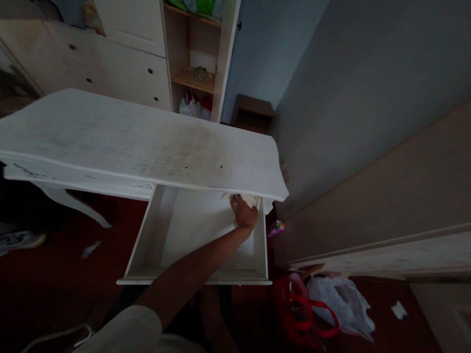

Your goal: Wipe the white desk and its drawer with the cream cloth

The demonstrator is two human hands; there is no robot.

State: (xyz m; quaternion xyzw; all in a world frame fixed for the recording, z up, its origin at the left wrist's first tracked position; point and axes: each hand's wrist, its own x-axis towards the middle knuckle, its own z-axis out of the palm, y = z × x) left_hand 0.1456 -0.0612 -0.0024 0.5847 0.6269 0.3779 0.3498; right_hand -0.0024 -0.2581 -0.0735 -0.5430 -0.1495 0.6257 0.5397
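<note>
My left hand (245,212) reaches into the back right corner of an open white drawer (195,223). Its fingers are closed on a pale, crumpled cloth (250,200) against the drawer floor. The drawer is pulled out from a white table (107,132) with dark, worn stains on its top. Below the drawer's front edge, in shadow, is my right hand (206,300); its fingers are too dark and hidden to make out.
A red bag (302,316) and a white plastic bag (344,304) lie on the dark red floor at right, near the wall. A shoe (6,244) is at left. Behind the table stand a white cabinet (115,70) with shelves and a small brown box-shaped stand (255,107).
</note>
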